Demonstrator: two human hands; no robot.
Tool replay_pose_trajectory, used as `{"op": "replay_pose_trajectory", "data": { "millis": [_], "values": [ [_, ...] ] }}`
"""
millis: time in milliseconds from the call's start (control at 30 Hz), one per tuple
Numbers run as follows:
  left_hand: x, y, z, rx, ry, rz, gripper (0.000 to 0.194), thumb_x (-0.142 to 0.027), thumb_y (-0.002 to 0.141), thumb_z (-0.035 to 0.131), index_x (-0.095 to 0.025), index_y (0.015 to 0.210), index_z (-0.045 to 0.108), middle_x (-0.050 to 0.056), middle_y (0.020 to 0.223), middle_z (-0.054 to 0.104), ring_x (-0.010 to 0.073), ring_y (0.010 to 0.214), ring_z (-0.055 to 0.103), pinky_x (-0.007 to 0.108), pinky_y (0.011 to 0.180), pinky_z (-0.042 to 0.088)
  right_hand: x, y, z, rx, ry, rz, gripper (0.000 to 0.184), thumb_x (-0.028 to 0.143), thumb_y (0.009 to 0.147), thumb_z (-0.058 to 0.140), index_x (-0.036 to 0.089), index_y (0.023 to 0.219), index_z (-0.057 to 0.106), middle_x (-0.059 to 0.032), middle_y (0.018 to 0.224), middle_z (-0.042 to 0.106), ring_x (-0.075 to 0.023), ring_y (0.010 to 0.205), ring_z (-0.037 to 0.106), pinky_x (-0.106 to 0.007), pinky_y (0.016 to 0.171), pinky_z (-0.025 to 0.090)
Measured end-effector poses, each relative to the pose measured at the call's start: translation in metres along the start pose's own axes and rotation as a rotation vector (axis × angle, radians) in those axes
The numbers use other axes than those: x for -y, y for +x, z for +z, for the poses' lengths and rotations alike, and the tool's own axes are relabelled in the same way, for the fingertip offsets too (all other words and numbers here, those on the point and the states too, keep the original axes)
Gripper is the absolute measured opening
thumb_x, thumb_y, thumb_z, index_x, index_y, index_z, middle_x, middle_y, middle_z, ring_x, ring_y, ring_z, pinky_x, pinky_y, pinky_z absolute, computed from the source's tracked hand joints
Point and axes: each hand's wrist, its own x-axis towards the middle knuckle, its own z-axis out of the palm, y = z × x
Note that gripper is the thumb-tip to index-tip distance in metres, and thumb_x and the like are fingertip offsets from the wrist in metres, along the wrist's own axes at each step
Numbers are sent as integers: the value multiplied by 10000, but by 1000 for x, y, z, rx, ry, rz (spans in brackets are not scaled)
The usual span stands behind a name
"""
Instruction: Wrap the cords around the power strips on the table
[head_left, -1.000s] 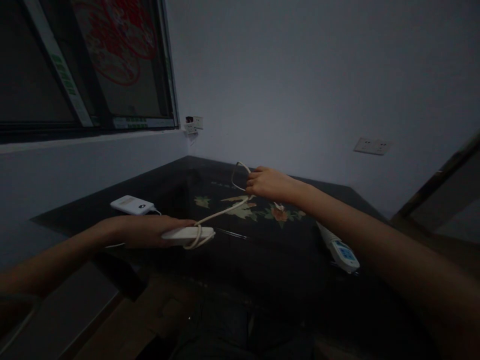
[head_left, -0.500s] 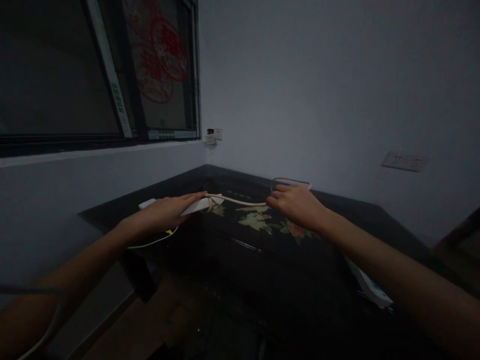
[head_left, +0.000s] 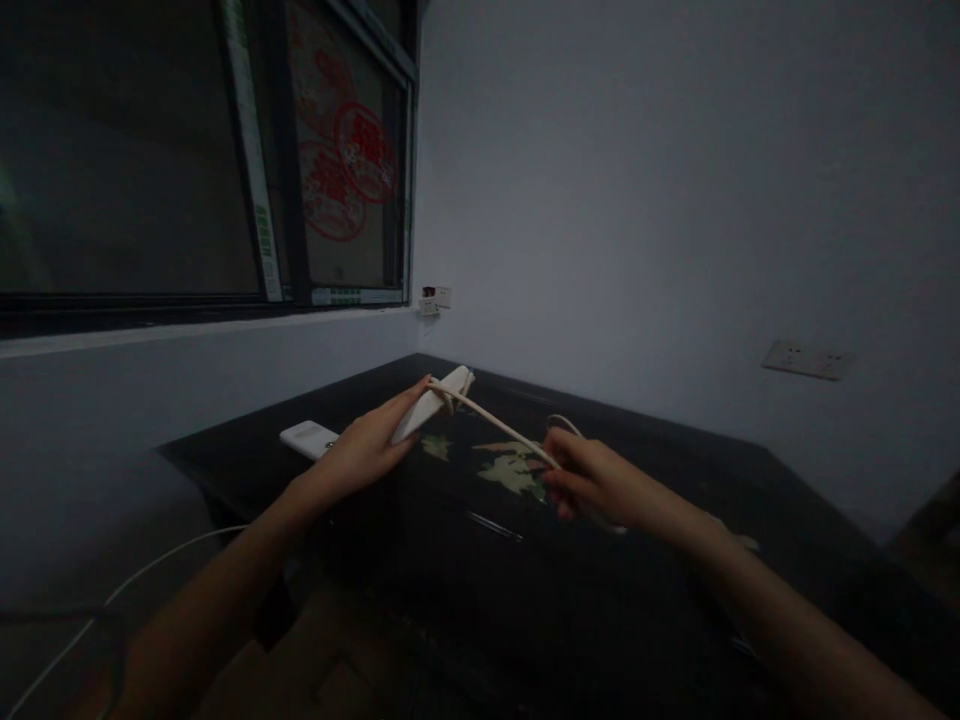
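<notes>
Gripping a white device (head_left: 421,413) over the dark table (head_left: 600,620), left hand (head_left: 367,438) steadies it, far end partly wrapped in pale cord (head_left: 495,423); right hand (head_left: 600,477) pinches the cord's straight run, that stretch and a loop beyond not yet wrapped.

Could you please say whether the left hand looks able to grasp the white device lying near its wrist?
Probably not as things stand: the left hand seems close to the white device, and nothing appears to block the way, but it is holding a cord-wrapped white object.
</notes>
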Motion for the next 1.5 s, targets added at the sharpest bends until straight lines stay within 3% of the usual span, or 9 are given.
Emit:
{"op": "replay_pose_trajectory", "data": {
  "millis": [67,233,533,700,833,1000,1233,1367,1500],
  "values": [
    [-8,1,10,-32,-124,29,726,-271,856,512,-259,1500,178,95,1536,281,295,1361,356,471,1113,276,-5,-14,13,80,226,14,65,243,888,457,220,850,410,15,648,599,-122,538,606,-238,493,459],
    [-40,-4,30,-43,-471,-2,745,-302,805,620,-269,1471,287,66,1529,303,300,1380,321,445,1147,225,-14,-45,51,14,487,-2,133,322,913,487,195,952,474,16,694,612,-110,590,607,-234,556,480],
    [-101,-40,60,137,-1159,-230,821,-322,769,680,-252,1473,265,122,1426,466,315,1204,533,435,976,459,-39,-85,81,-159,418,-35,208,345,933,489,179,825,554,-58,826,704,-152,761,658,-260,660,466],
    [-106,-36,82,46,-998,-164,765,-305,774,666,-249,1453,317,104,1466,414,304,1304,431,432,1085,345,-42,-93,73,-161,474,84,156,334,887,564,178,881,560,-40,833,674,-144,755,634,-260,677,472],
    [-109,-34,94,-50,-741,-49,750,-222,798,611,-273,1468,276,69,1514,342,278,1372,332,435,1138,241,-25,-86,71,-188,508,146,279,400,823,632,186,991,568,13,734,594,-103,587,530,-212,524,414],
    [-114,-39,93,-40,-695,-58,711,-210,828,567,-281,1469,270,66,1517,336,263,1370,338,436,1137,232,-2,-80,71,-330,409,53,400,527,897,456,173,790,609,45,553,413,-90,502,377,-213,461,278],
    [-114,-50,99,50,-935,-251,845,-284,770,671,-235,1482,219,110,1373,519,277,1187,535,397,993,419,-5,-92,78,-421,212,26,401,472,917,441,187,664,568,21,573,447,-114,543,415,-234,502,289],
    [-118,-54,105,113,-1117,-333,729,-304,708,741,-185,1359,435,114,1284,587,263,1112,582,327,906,473,-9,-92,78,-412,166,23,386,452,918,441,186,672,573,23,566,455,-113,534,419,-235,498,282],
    [-123,-56,104,243,-1367,-500,474,-334,698,748,-127,1096,594,107,967,709,205,747,677,272,638,523,-14,-89,77,-401,237,0,422,499,903,451,181,656,577,14,587,500,-113,547,425,-232,510,303]
  ]
}}
